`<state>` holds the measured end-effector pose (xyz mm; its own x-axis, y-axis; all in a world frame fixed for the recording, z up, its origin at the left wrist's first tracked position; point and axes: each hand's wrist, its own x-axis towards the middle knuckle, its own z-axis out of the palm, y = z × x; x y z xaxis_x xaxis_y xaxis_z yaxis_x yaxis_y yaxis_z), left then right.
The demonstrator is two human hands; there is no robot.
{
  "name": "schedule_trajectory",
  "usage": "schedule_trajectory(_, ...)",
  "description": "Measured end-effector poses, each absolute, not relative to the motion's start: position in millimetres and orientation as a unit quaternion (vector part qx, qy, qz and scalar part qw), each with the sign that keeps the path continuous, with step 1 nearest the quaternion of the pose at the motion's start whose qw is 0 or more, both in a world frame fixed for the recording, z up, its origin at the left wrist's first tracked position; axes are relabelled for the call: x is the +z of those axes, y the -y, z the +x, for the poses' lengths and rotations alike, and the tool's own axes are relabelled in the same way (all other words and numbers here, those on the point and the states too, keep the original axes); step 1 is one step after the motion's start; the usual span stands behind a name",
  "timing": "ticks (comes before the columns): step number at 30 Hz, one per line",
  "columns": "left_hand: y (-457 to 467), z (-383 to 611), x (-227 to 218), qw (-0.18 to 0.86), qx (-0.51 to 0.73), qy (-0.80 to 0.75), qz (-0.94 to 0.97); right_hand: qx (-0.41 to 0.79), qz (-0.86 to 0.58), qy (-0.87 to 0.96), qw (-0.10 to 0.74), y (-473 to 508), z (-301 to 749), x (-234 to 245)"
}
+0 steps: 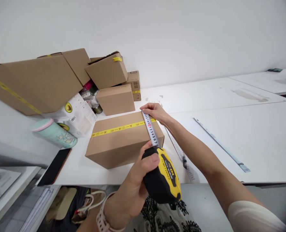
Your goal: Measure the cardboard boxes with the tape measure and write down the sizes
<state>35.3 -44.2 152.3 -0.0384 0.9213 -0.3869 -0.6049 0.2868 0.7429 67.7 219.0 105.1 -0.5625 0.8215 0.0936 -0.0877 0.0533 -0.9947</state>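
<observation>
My left hand (139, 180) is closed around a black and yellow tape measure (165, 174) in front of a closed cardboard box (118, 138). From the tape measure, the silver blade (150, 129) runs across the box's top near its right end, over a strip of yellow printed packing tape (118, 129). At the box's far edge, the fingers of my right hand (154, 111) pinch the blade's end. The blade's hook is hidden by those fingers.
Several cardboard boxes (115, 100) are stacked at the back left. A mint tumbler (54, 132) lies near a white avocado-print box (81, 116) and a dark flat object (54, 167). Right of my box are a clear ruler (178, 148), white paper (205, 145) and a pale blue strip (221, 145).
</observation>
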Motion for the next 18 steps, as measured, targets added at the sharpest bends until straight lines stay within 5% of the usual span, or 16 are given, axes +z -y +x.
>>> schedule_trajectory(18, 48, 30, 140, 0.700, 0.552, -0.419, 0.173, 0.632, -0.271, 0.628, 0.365, -222, 69, 102)
